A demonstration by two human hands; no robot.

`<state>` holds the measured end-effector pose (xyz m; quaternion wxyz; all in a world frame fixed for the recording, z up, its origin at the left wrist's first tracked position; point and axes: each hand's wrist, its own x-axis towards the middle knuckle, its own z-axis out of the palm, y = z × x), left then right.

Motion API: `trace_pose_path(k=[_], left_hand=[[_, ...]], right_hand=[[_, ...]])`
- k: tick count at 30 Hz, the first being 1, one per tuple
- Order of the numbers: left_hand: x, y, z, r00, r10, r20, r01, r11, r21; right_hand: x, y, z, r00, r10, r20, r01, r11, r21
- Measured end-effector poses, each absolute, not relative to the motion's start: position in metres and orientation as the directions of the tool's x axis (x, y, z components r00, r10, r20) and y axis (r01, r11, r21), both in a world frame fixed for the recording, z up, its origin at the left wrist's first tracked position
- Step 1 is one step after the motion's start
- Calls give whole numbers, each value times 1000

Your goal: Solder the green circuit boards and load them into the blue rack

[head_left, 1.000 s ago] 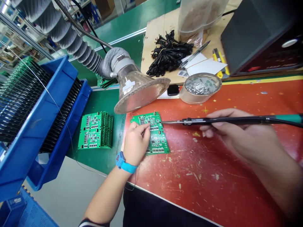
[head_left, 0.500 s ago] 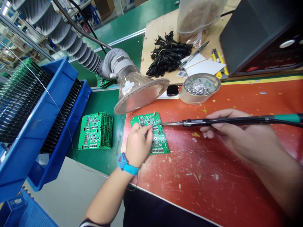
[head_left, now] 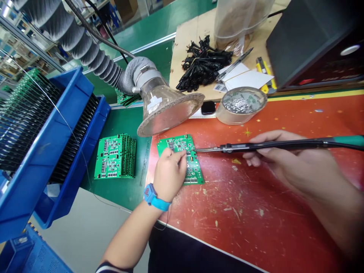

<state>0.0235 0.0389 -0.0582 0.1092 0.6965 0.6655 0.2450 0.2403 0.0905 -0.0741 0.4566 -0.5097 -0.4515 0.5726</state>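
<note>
A green circuit board (head_left: 189, 159) lies flat on the red mat (head_left: 256, 212). My left hand (head_left: 170, 172), with a blue wristband, rests on the board's left half, its fingers pinched on a thin solder wire whose end points at the board's right edge. My right hand (head_left: 287, 159) grips a soldering iron (head_left: 273, 145) with a black shaft and a green handle. The iron lies nearly level and its tip touches the board's right edge, close to my left fingertips.
A clear fume hood (head_left: 167, 110) on a grey hose hangs just behind the board. A stack of green boards (head_left: 115, 156) lies to the left, beside blue bins (head_left: 48, 151) of boards. Behind are a tape roll (head_left: 241, 106) holding metal bits, black connectors (head_left: 203, 64), tweezers and a knife.
My left hand has slid a little right across the board, bringing the solder wire toward the iron's tip. The iron and my right hand have barely moved.
</note>
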Motion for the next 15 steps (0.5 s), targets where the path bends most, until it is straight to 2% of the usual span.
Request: trace_pose_path(k=[9, 15], left_hand=[[25, 32, -53, -22, 978, 209, 874, -82, 479], [24, 14, -48, 0, 986, 164, 864, -82, 496]], right_hand=[[238, 90, -66, -37, 986, -165, -102, -168, -981], [237, 93, -59, -20, 984, -179, -127, -180, -975]])
